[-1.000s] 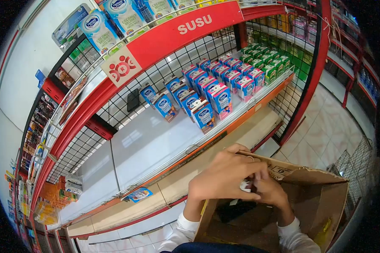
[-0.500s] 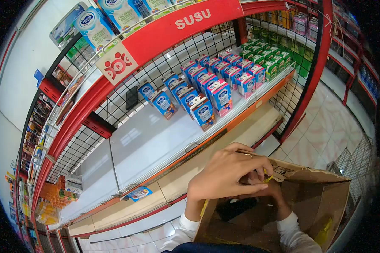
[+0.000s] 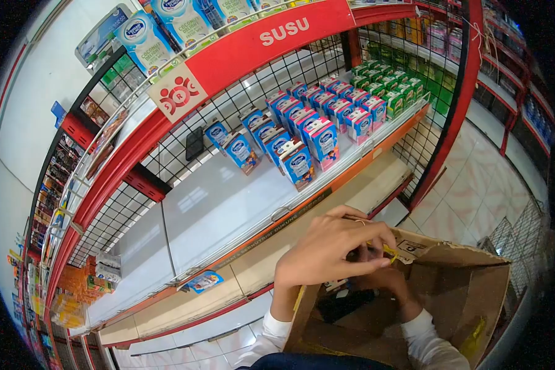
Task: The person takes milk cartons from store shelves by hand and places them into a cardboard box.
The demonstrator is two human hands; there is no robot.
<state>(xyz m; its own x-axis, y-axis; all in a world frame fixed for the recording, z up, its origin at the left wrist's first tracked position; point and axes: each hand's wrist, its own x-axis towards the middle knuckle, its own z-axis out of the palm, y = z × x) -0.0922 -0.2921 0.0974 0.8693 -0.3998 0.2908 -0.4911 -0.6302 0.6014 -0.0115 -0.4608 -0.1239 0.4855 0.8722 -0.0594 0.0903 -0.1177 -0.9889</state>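
My left hand (image 3: 333, 250), with a ring on one finger, arches over the left rim of an open cardboard box (image 3: 468, 280). Its thumb and fingers curve round towards a bit of yellow tape at the rim; what they grip, if anything, is hidden. Below and partly behind it, my right hand (image 3: 382, 274) reaches up inside the box, its fingers mostly covered and in shadow. A dark object (image 3: 345, 306) lies in the box beneath the hands.
Beyond the box, a white shelf (image 3: 209, 206) holds blue milk cartons (image 3: 298, 163), pink-and-blue cartons (image 3: 322, 143) and green cartons (image 3: 401, 98). A dark phone-like object (image 3: 194, 143) leans at its back. A red SUSU sign (image 3: 283, 32) spans above.
The small white-and-dark item seen between my hands a second ago no longer shows there. My right hand has dropped slightly deeper into the box, while my left hand stays near the rim.
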